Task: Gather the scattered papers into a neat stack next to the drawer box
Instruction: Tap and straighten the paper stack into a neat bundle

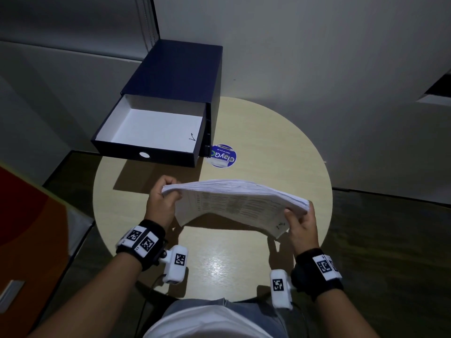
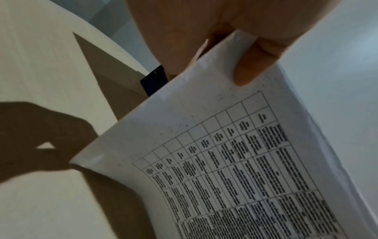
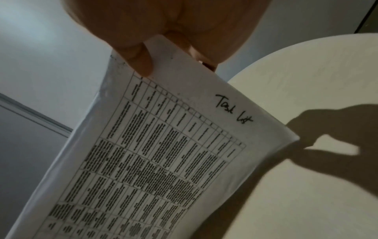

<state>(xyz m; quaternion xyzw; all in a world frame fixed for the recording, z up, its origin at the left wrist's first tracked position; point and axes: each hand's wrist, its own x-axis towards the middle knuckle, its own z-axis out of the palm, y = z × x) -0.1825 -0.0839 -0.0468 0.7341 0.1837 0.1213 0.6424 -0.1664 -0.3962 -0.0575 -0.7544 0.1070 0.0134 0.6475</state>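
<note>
A thick stack of printed papers hangs in the air above the round table, its long edge tilted up. My left hand pinches the stack's left end, thumb on the printed face. My right hand pinches the right end the same way. The near sheet shows a printed table and handwriting in one corner. The dark blue drawer box stands at the table's far left, with its white-lined top drawer pulled out and nothing in it.
A round blue and white sticker lies on the table just right of the drawer front. Walls close in behind and to the right. An orange surface sits at the lower left, beyond the table's edge.
</note>
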